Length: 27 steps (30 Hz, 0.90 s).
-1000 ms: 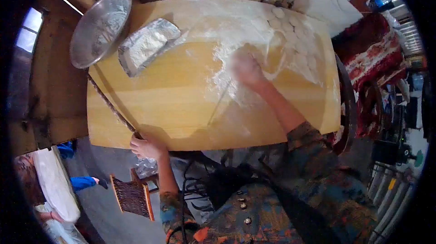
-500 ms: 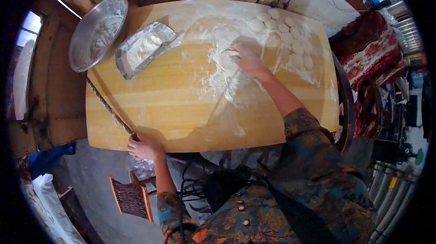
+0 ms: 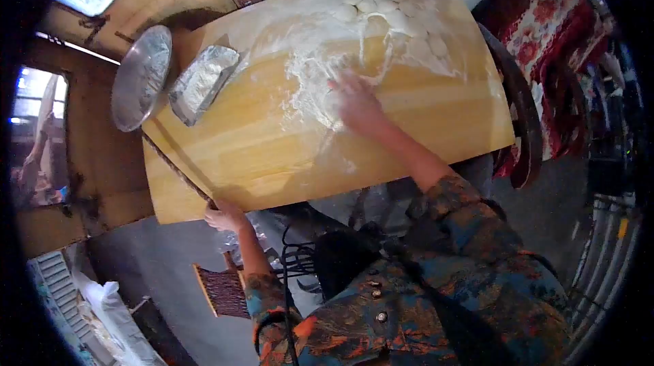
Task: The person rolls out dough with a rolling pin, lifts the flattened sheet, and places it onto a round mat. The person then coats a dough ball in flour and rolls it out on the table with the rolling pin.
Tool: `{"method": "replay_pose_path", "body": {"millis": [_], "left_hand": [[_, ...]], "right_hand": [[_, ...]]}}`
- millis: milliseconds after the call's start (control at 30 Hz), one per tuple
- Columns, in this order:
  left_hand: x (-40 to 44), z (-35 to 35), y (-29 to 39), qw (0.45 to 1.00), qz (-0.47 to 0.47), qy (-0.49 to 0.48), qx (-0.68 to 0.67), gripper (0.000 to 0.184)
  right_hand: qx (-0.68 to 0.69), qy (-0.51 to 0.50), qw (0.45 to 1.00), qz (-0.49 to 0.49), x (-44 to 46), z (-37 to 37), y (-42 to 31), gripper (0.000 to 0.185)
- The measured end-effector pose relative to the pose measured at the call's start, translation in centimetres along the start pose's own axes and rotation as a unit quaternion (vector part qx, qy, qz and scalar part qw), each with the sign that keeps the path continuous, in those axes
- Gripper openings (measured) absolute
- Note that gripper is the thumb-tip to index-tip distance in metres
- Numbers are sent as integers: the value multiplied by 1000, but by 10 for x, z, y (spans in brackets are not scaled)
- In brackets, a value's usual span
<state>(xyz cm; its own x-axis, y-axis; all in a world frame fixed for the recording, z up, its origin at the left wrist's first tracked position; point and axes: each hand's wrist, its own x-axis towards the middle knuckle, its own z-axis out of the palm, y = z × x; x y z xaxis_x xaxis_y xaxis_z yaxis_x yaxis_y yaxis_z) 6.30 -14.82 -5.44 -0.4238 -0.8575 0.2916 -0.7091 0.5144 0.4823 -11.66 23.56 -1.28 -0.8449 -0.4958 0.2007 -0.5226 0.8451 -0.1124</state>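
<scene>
My left hand (image 3: 227, 217) is closed around the near end of a long thin dark stick (image 3: 178, 171) at the table's front left edge. The stick slants back along the board toward a metal basin (image 3: 141, 80). On the floured middle of the wooden table, my right hand (image 3: 360, 105) is at a pale, flour-covered dough piece (image 3: 332, 103). Motion smears its fingers, and the hand hides part of the dough, so I cannot tell its grip. Several round dough pieces (image 3: 388, 6) lie together at the back right.
A foil-like tray of flour (image 3: 201, 84) stands beside the basin at the back left. Loose flour (image 3: 310, 80) covers the table's middle. A curved dark chair back (image 3: 507, 103) borders the right edge, near a red patterned cloth (image 3: 531, 39). A small woven stool (image 3: 221, 290) stands below.
The whole view has shifted and tilted. My right hand has moved nearer to me over the flour patch and is blurred. My left hand stays on the stick's end.
</scene>
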Motion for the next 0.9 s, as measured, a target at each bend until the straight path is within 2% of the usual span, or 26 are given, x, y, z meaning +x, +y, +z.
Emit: {"method": "replay_pose_path", "body": {"millis": [33, 67, 133, 233, 267, 333, 367, 433, 467, 533, 567, 633, 700, 767, 833, 900], "left_hand": [[1, -2, -14, 998, 32, -12, -57, 40], [-2, 0, -29, 989, 20, 4, -145, 39], [-17, -33, -15, 979, -4, -4, -202, 37], [-46, -61, -36, 988, 54, -46, -134, 33], [-59, -61, -44, 988, 80, -54, -122, 31], [-92, -75, -20, 969, -23, -137, -205, 29], [-101, -84, -11, 950, -76, -177, -244, 28], [-103, -85, -5, 943, -85, -209, -244, 26], [-105, -87, -3, 939, -91, -225, -242, 26], [-98, -102, 37, 923, 22, -247, -296, 24], [-91, -102, 54, 909, 80, -257, -320, 23], [-69, -76, 64, 904, 197, -264, -272, 21], [-58, -57, 94, 878, 340, -269, -203, 20], [-49, -48, 142, 817, 496, -272, -109, 21], [-48, -23, 170, 772, 555, -299, -86, 25], [-50, -5, 184, 735, 596, -315, -79, 27]], "right_hand": [[-3, -5, 1000, -22, -2, 6, -2, 60], [-5, -10, 999, -44, -4, 11, -5, 65], [114, 17, 993, 27, -19, 5, -23, 71], [65, -40, 995, 57, -33, -6, -27, 70], [67, -31, 996, 52, -33, -10, -20, 70], [74, -24, 996, 47, -47, -15, -8, 68], [97, -36, 991, 80, -57, -17, 0, 67], [138, -56, 979, 138, -73, -22, 22, 65], [93, -58, 983, 146, -79, -27, 33, 64], [1, -66, 985, 159, -85, -56, 49, 62], [32, 22, 988, 152, -85, -72, 51, 60], [89, 205, 965, 139, -79, -99, 56, 58], [-15, 157, 985, 66, -68, -112, 65, 59], [-66, 94, 993, 23, -66, -109, 72, 59], [-66, 21, 998, 8, -69, -89, 83, 56], [-55, -59, 995, 50, -89, -45, 104, 56]]}}
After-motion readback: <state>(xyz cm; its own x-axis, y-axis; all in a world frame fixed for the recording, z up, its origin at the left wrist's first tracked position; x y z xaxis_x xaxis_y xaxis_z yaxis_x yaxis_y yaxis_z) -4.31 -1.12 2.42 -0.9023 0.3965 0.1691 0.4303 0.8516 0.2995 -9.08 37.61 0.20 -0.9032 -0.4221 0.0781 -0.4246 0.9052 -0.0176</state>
